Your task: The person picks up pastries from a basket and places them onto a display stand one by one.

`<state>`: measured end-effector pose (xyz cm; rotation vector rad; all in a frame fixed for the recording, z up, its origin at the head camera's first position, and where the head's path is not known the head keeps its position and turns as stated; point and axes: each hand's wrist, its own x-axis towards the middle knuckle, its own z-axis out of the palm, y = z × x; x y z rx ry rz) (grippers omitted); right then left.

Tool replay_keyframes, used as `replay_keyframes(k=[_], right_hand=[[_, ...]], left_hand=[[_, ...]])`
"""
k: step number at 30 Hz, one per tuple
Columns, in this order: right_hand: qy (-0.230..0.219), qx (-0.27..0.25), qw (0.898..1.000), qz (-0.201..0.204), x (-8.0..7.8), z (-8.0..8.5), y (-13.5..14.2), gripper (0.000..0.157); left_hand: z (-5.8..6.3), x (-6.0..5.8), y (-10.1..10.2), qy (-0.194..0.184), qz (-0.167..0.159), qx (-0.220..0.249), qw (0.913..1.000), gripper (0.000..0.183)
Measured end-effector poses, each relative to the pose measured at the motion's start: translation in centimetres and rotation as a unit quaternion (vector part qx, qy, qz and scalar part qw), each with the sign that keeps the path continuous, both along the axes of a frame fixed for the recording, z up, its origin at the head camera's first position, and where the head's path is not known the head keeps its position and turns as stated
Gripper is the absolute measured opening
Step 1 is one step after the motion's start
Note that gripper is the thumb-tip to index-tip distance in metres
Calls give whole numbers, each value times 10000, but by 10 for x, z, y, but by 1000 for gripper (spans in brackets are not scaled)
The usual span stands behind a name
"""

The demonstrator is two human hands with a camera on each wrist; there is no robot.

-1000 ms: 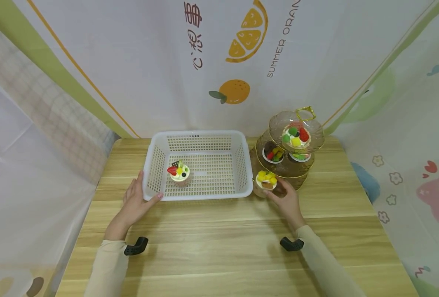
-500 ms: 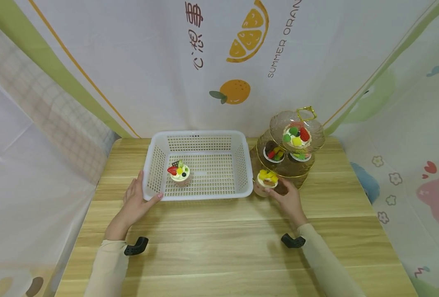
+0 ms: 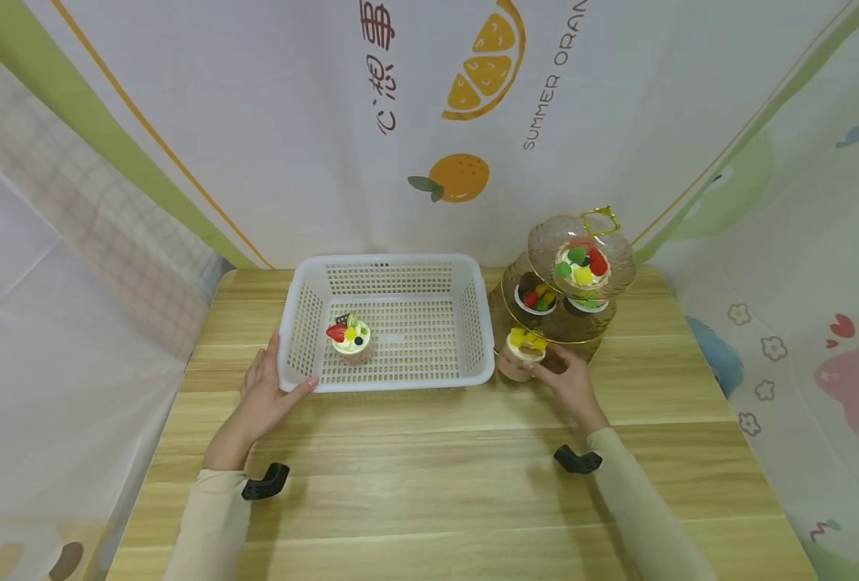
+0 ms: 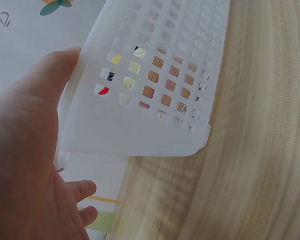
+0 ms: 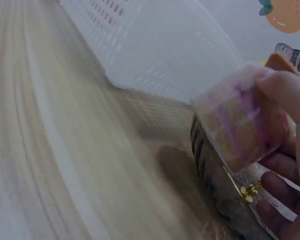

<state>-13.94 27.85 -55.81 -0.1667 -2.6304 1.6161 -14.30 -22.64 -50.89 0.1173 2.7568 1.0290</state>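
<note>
right hand (image 3: 574, 394) pinches a yellow-topped cup (image 3: 516, 368) by the near-left edge of the stand (image 3: 561, 327); level handling seems wise. left hand (image 3: 258, 405) grips the basket (image 3: 393, 386) at its near-left corner.

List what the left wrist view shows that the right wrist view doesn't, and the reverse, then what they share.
Only the left wrist view: the left hand, thumb on the rim of the white basket, and the green border of the cloth.
Only the right wrist view: the right hand holding a dessert cup with purple and tan layers, and part of the clear stand.
Both: the basket, the wooden table and a printed orange with leaves, cut off on the left.
</note>
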Motion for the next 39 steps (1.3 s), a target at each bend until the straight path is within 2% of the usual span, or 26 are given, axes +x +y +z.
replay_keyframes(k=[7, 10, 12, 17, 23, 30, 36, 39], right_hand=[[-316, -168, 9992, 166, -2, 12, 0, 63], [-517, -176, 9984, 154, -4, 13, 3, 61], [-606, -176, 9979, 138, -7, 7, 8, 63], [-681, -69, 9976, 88, -9, 8, 9, 65], [-248, -226, 9994, -46, -14, 9, 8, 56], [95, -333, 9988, -333, -18, 7, 6, 53], [537, -419, 9955, -664, -25, 2, -1, 73], [668, -497, 9933, -804, -27, 0, -5, 78]], left_hand=[[1, 0, 0, 9, 1, 37, 10000, 109], [1, 0, 0, -18, 6, 50, 10000, 109], [1, 0, 0, -35, 9, 48, 10000, 109], [0, 0, 0, -1, 5, -18, 10000, 109], [0, -1, 0, 41, -2, -37, 10000, 109], [0, -1, 0, 67, 19, -12, 10000, 109], [-1, -1, -1, 54, 39, -28, 10000, 109], [-2, -2, -1, 32, 28, -32, 10000, 109]])
